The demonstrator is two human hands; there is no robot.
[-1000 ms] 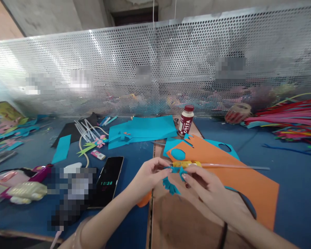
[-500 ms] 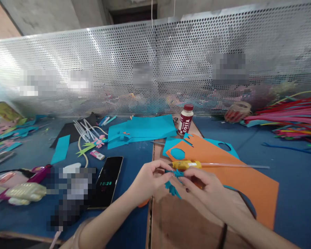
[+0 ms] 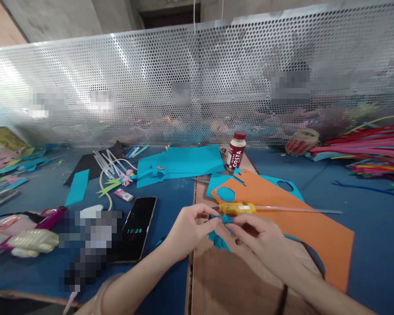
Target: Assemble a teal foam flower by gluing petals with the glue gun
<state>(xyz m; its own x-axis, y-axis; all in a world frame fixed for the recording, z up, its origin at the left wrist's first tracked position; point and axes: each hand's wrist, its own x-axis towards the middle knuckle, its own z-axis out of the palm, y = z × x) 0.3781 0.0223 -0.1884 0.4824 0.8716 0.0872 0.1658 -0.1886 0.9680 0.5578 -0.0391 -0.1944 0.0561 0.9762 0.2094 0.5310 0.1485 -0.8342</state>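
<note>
- Blue piece (image 3: 226, 219) is pinched between two sets of fingertips, over the wooden board (image 3: 230, 284), in the middle of the worktop (image 3: 374, 253).
- The left hand (image 3: 187, 229) is nearly closed, with the left side of the piece gripped by thumb and fingers.
- The right hand (image 3: 265, 236) is half closed, with the right side gripped in the same way.
- A frilly blue part (image 3: 219, 240) is seen hanging just below; whether it is joined to the piece cannot be told.
- The step in hand is judged to be careful finger work on this small piece, perhaps pressing or shaping.
- For such work, a light pinch and small, slow finger moves seem to be called for, so that the thin bits are not bent or torn.
- Just past the fingers, toward the far edge, a yellow tool (image 3: 238, 208) is laid with its clear stick (image 3: 298, 210) over the orange sheet (image 3: 335, 249).
- On the left, the phone (image 3: 141, 227) is placed near the left forearm, so less room seems to be left there.
- Toward the near edge, wood is seen below the hands, and more room seems to be given for pulling back.
</note>
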